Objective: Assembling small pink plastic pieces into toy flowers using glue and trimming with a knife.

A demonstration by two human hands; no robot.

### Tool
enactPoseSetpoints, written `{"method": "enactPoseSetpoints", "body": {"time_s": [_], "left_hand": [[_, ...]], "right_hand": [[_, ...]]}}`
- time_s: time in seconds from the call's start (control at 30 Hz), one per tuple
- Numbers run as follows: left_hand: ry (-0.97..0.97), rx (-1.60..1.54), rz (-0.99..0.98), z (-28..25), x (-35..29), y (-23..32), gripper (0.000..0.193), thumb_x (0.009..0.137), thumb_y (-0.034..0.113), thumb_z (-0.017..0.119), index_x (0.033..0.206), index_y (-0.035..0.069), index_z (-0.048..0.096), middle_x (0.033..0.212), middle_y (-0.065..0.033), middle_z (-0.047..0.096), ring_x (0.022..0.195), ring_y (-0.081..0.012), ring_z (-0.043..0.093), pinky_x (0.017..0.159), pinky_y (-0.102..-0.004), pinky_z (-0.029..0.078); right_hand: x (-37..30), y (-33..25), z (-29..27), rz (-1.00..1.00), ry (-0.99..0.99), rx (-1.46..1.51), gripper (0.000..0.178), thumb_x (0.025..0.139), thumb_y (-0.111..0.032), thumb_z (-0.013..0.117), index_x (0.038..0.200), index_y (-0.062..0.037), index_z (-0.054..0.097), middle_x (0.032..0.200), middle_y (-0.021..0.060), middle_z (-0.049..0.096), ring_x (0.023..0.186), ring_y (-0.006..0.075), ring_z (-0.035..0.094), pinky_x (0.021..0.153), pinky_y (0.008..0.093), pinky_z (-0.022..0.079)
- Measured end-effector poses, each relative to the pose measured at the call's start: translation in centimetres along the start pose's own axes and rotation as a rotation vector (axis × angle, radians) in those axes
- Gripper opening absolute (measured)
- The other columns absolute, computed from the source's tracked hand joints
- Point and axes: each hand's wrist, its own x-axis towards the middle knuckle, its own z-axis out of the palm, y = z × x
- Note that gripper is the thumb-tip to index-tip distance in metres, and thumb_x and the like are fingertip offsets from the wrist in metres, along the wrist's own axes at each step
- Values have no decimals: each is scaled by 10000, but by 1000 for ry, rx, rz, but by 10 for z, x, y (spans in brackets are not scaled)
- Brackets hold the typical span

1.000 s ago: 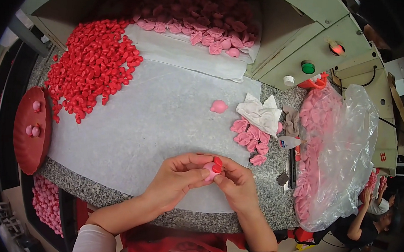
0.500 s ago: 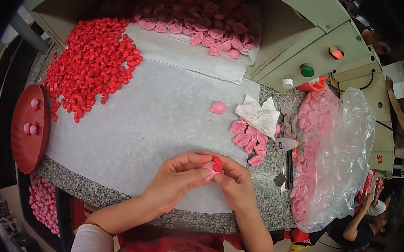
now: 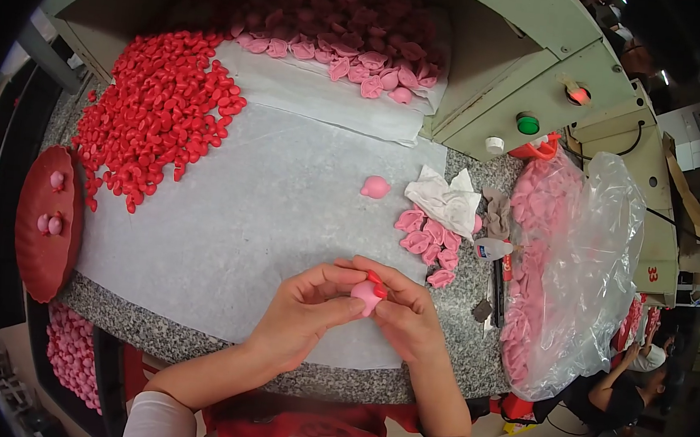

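Observation:
Close to the near edge of the work surface, both my hands hold one small pink rounded piece (image 3: 366, 296) with a red bow-like part (image 3: 377, 284) at its upper right. My left hand (image 3: 302, 304) pinches its left side between thumb and fingers. From the other side my right hand (image 3: 410, 314) grips it, thumb below the red part; some fingertips are hidden behind the piece. A single pink ball-shaped piece (image 3: 375, 187) lies farther off on the white sheet (image 3: 268, 203). Several hollow pink pieces (image 3: 422, 237) are heaped beyond my right hand.
Small red parts (image 3: 160, 110) are piled at far left, beside a red dish (image 3: 38, 258) holding several finished-looking pieces. Pink pieces (image 3: 358, 32) fill a recess at the back. At right are a crumpled tissue (image 3: 443, 197), a small bottle (image 3: 491, 249) and a plastic bag (image 3: 584, 305).
The pink piece has tilted slightly between my fingers, so more of its pink side shows. Both hands remain in nearly the same place; the view has shifted slightly.

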Motion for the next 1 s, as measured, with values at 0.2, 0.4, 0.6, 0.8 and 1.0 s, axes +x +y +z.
{"method": "enactPoseSetpoints", "body": {"time_s": [0.2,0.4,0.6,0.8,1.0], "left_hand": [[16,50,31,-1,2,-3,209,779,-40,557,978,24,549,970,-67,589,903,-133,563,794,-266,464],[49,124,72,-2,3,-4,177,775,-33,574,936,34,551,960,-65,594,871,-118,558,773,-262,460],[57,153,128,-1,3,-7,197,780,-37,569,963,33,551,959,-67,595,857,-113,554,764,-270,460],[70,178,160,0,3,-9,228,789,-48,544,1004,30,544,988,-78,587,885,-124,554,778,-278,464],[79,196,167,2,2,-10,218,798,-48,523,1003,26,537,1012,-91,580,917,-140,555,796,-292,468]], "right_hand": [[1,-1,3,-1,10,-57,466,786,-37,516,1229,48,400,1240,182,444,1137,234,445,965,345,335],[2,4,5,-19,57,-76,503,781,-100,547,1229,67,391,1245,215,430,1162,263,423,979,370,319],[3,5,4,-31,54,-86,501,790,-106,548,1233,65,386,1250,213,426,1170,264,415,986,371,311],[4,6,2,-42,46,-87,491,798,-92,544,1237,60,384,1259,203,420,1173,258,412,988,363,309],[2,5,0,-43,41,-86,475,800,-69,538,1235,54,391,1258,191,425,1169,249,417,982,357,319]]}}
